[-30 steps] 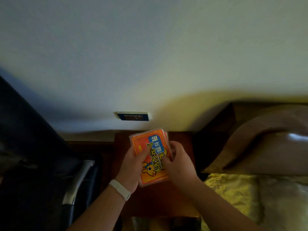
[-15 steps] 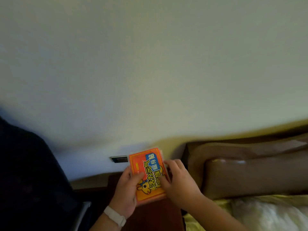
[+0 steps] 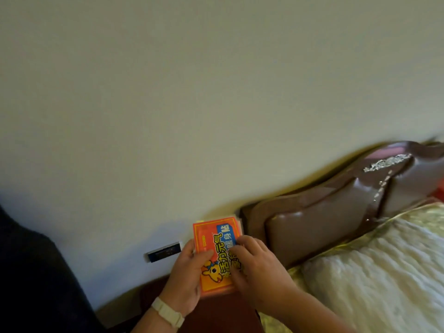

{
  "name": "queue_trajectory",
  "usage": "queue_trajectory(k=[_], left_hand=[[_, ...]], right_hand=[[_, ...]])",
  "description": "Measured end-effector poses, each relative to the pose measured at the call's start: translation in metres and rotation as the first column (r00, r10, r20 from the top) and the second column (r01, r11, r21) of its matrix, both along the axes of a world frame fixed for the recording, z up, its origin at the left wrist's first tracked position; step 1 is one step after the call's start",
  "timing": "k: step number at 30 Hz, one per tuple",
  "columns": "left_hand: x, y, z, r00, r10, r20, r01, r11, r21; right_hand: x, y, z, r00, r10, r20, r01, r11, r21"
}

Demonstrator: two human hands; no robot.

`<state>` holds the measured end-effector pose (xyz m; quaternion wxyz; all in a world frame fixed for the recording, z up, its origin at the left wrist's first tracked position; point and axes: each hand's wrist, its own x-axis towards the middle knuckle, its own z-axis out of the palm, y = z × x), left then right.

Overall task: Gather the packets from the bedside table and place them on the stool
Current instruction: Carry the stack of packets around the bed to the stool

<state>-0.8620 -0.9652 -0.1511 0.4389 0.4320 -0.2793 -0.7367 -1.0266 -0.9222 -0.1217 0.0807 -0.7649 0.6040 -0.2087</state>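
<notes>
I hold a stack of orange packets [image 3: 211, 241] with blue labels and a cartoon deer, upright in front of me. My left hand [image 3: 186, 277] grips the stack's left edge and underside, thumb across the front. My right hand [image 3: 257, 267] covers its right side, fingers on the face. Below the hands a strip of the dark red-brown bedside table [image 3: 216, 313] shows. The stool is not in view.
A pale wall [image 3: 192, 92] fills most of the view, with a small wall socket [image 3: 164, 252] left of the packets. A brown padded headboard [image 3: 336, 212] and a cream quilted bed cover [image 3: 384, 272] lie to the right. A dark shape [image 3: 31, 272] fills the lower left.
The view has swung up and tilted toward the right, so the bed and headboard now show more. Both hands have kept hold of the packets; the table top has mostly left the view.
</notes>
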Motion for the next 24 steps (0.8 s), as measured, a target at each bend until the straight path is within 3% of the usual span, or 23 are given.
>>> queue_trajectory(k=[12, 18, 24], left_hand=[[-0.086, 0.072, 0.023, 0.923, -0.383, -0.035, 0.381, 0.923, -0.062], [-0.158, 0.154, 0.044, 0.771, -0.636, -0.028, 0.632, 0.770, -0.082], [-0.222, 0.293, 0.058, 0.602, -0.798, -0.016, 0.794, 0.600, -0.095]], right_hand=[[-0.057, 0.133, 0.030, 0.935, -0.351, -0.049, 0.351, 0.936, 0.002], [-0.097, 0.251, 0.045, 0.822, -0.570, 0.014, 0.569, 0.820, -0.060], [-0.125, 0.413, 0.049, 0.666, -0.746, 0.000, 0.741, 0.661, -0.113]])
